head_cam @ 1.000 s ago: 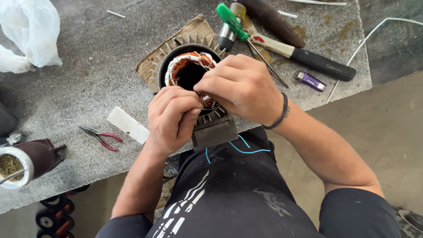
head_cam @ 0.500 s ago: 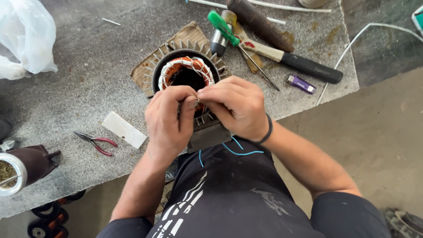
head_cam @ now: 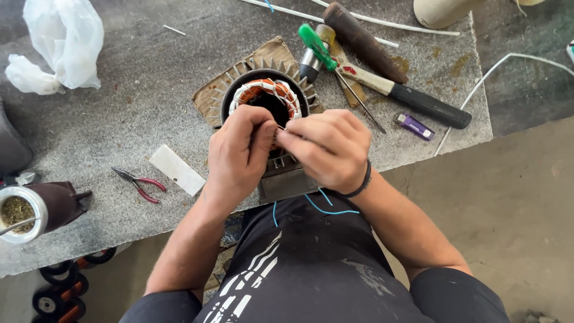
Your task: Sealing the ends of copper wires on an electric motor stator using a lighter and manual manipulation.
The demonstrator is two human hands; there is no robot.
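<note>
Both hands together at frame centre: left hand [head_cam: 236, 152], right hand [head_cam: 327, 149] pinching thin wire [head_cam: 280, 127] over motor [head_cam: 266, 101]. Risk: hard tug snaps wire, nicks copper winding.

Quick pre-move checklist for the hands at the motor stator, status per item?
1. Both hands on the work: left hand and right hand meet at the near rim of the motor stator. Ok.
2. Grip on a thin wire between the fingertips: too small to tell. Cannot tell.
3. Stator seated: it sits on a cardboard piece on the stone bench. Ok.
4. Copper winding exposed and reachable. Ok.
5. Tools within reach: pliers to the left, green screwdriver beyond the stator. Ok.
6. Blue wires hang off the near edge, loose. Not ok.
</note>
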